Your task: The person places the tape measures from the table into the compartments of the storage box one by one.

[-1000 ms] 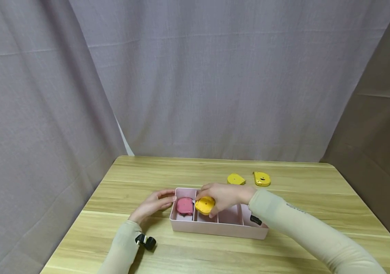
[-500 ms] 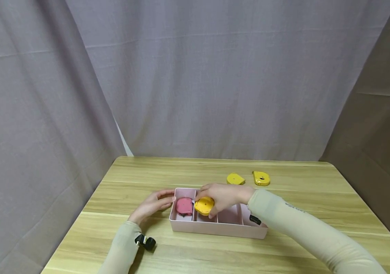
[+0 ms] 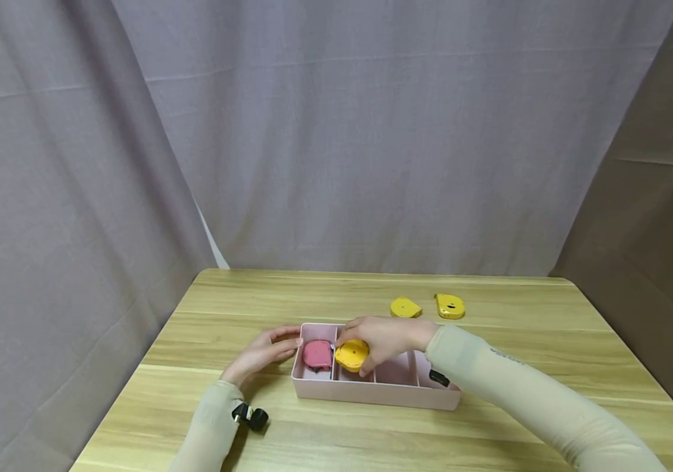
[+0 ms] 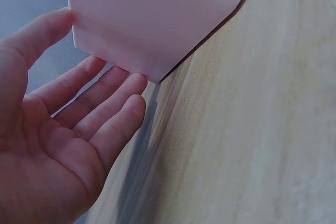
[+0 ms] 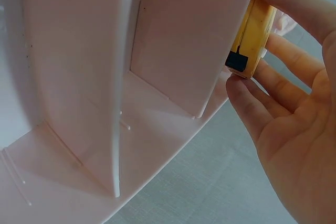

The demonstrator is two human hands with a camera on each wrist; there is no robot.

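Observation:
A pink divided tray (image 3: pixel 372 393) lies on the wooden table (image 3: pixel 325 298). A pink tape measure (image 3: pixel 317 354) stands in its leftmost compartment. My right hand (image 3: pixel 380 337) grips a yellow tape measure (image 3: pixel 351 354) over the second compartment; the right wrist view shows that yellow tape measure (image 5: pixel 251 35) pinched between thumb and fingers beside the tray's dividers (image 5: pixel 118 129). My left hand (image 3: pixel 265 353) rests with straight fingers against the tray's left end; in the left wrist view the fingertips (image 4: pixel 134 85) touch the pink tray wall (image 4: pixel 157 19).
Two more yellow tape measures (image 3: pixel 405 307) (image 3: pixel 450 306) lie on the table behind the tray to the right. Grey curtains hang behind and to the left. The tray's two right compartments hold nothing that I can see.
The yellow tape measure in my right hand has barely shifted over the second compartment. The left hand stays against the tray.

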